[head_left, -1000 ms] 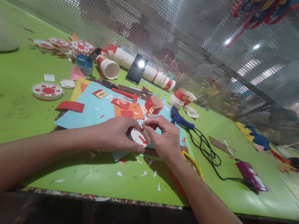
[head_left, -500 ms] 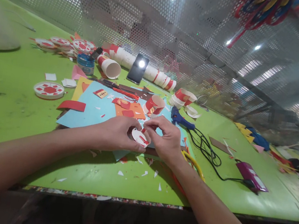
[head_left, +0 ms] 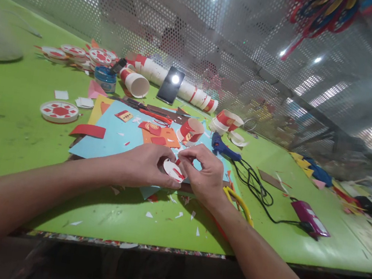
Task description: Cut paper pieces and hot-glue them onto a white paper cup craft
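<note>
My left hand (head_left: 149,165) is closed around the edge of a small white paper disc (head_left: 171,169), thumb at its near side. Red strips lie on the disc's face. My right hand (head_left: 204,170) pinches a small red paper piece (head_left: 178,161) above the disc's far edge; the fingertips partly hide it. Below and beyond the hands spreads light-blue paper (head_left: 104,139), with orange paper (head_left: 171,136) and a cut red-and-white paper cup (head_left: 190,131) on it.
A blue glue gun (head_left: 224,148) and its black cord lie to the right, near a purple power strip (head_left: 310,218). Yellow-handled scissors (head_left: 241,203) sit under my right forearm. A phone (head_left: 171,85) leans on stacked cups (head_left: 192,95). At left lies a red-patterned white disc (head_left: 59,111).
Both hands keep nearly the same grip on the disc and the red piece. The whole view has shifted very slightly; nothing on the table has visibly moved.
</note>
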Demonstrator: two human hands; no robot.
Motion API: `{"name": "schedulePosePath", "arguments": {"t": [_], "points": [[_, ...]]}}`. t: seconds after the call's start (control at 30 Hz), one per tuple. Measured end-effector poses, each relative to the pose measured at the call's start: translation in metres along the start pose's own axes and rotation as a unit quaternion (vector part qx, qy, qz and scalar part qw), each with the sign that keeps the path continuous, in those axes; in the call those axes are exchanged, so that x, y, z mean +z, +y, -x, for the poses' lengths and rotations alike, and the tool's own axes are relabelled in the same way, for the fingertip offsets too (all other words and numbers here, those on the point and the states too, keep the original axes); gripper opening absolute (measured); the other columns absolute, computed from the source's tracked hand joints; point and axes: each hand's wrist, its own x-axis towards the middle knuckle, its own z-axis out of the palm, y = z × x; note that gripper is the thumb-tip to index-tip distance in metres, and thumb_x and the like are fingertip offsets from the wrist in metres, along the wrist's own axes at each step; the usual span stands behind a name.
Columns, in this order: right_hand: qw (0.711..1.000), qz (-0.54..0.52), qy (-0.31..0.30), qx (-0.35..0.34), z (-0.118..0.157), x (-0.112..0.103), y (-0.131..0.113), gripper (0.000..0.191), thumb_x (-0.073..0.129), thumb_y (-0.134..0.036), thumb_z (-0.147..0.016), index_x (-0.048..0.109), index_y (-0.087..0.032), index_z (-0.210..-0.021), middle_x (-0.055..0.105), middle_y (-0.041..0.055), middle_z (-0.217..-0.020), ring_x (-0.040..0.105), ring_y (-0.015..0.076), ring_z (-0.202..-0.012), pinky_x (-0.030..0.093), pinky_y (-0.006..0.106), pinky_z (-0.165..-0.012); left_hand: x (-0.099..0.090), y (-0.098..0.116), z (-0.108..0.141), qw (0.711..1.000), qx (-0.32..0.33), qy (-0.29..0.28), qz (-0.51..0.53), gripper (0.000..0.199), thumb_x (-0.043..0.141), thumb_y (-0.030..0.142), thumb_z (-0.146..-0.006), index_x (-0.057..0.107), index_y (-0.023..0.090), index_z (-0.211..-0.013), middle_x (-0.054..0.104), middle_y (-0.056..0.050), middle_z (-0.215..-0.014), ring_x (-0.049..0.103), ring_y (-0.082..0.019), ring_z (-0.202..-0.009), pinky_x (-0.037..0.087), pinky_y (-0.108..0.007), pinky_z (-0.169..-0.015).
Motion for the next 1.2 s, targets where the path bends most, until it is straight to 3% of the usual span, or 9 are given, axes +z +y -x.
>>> {"name": "schedulePosePath", "arguments": {"t": [0.63, 1.0, 1.2], "points": [[1.0, 0.007, -0.006, 0.014, 0.001, 0.0, 0.001, 0.011, 0.058, -0.01, -0.078, 0.065, -0.019, -0.082, 0.058, 0.0004, -0.072, 0.054, 0.0133, -0.067, 0.045, 0.027, -0.063, 0.0, 0.005, 0.002, 1.0, -0.026, -0.004, -0.013, 0.043, 0.064, 0.047, -0.067, 0.062, 0.016, -0.097, 0.061, 0.0, -0.071, 0.055, -0.018, -0.066, 0.037, -0.026, -0.055], [0.993, -0.068, -0.016, 0.097, -0.003, -0.009, 0.002, 0.015, 0.061, -0.022, -0.081, 0.064, -0.016, -0.094, 0.063, 0.0043, -0.08, 0.059, 0.0143, -0.07, 0.052, 0.031, -0.069, -0.001, 0.001, 0.004, 0.999, -0.019, -0.032, 0.028, 0.036, 0.064, 0.042, -0.07, 0.062, 0.019, -0.098, 0.067, -0.001, -0.078, 0.061, -0.018, -0.069, 0.04, -0.025, -0.056], [0.986, -0.065, -0.091, 0.127, -0.006, -0.016, -0.003, 0.013, 0.06, -0.021, -0.079, 0.065, -0.013, -0.087, 0.065, 0.0067, -0.083, 0.061, 0.0161, -0.075, 0.051, 0.031, -0.071, -0.001, 0.002, 0.004, 0.999, -0.024, -0.02, 0.015, 0.042, 0.065, 0.043, -0.067, 0.062, 0.017, -0.1, 0.067, -0.001, -0.08, 0.061, -0.019, -0.07, 0.041, -0.026, -0.056]]}}
